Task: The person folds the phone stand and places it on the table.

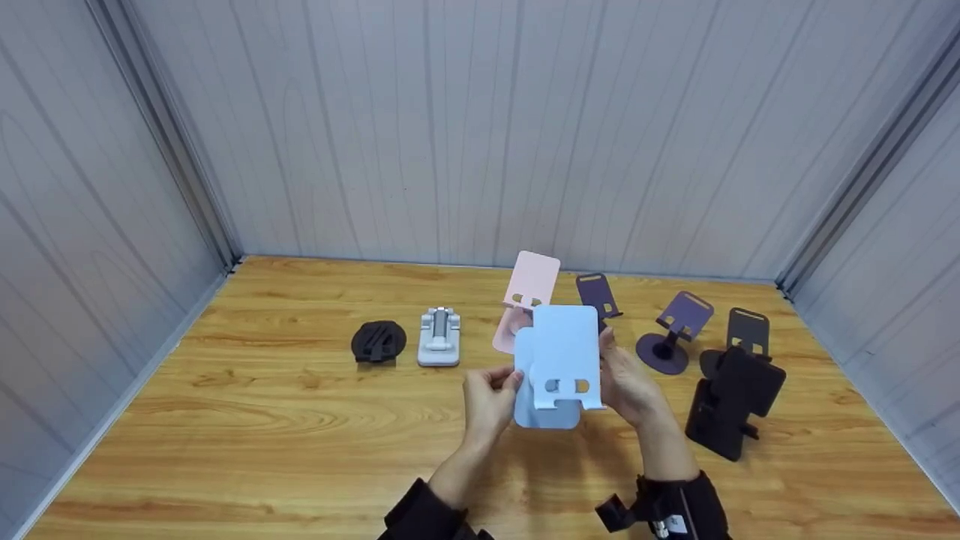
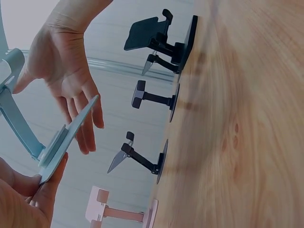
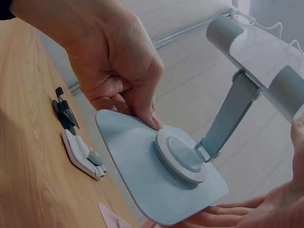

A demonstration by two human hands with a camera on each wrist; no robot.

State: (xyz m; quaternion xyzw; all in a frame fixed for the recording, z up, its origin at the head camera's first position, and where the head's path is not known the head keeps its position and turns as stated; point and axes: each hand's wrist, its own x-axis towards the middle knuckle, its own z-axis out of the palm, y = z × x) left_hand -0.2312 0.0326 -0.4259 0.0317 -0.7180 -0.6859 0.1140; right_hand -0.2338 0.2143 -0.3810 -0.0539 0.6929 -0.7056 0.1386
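Light blue stand [image 1: 566, 352] held up between both hands, above the wooden table [image 1: 285, 435].
The left hand [image 1: 486, 405] pinches the left edge of its base between thumb and fingers; the right hand [image 1: 628, 381], on the right, lies with fingers extended against the base's opposite edge. Just beyond stands a pink stand [image 1: 534, 276]; left of that, a white stand [image 1: 439, 345] and a black round stand [image 1: 379, 343]; to the right, two purple stands [image 1: 686, 315] and, farther right, two dark ones [image 1: 750, 382].

Diffuse light, soft shadows on table [image 1: 285, 457]
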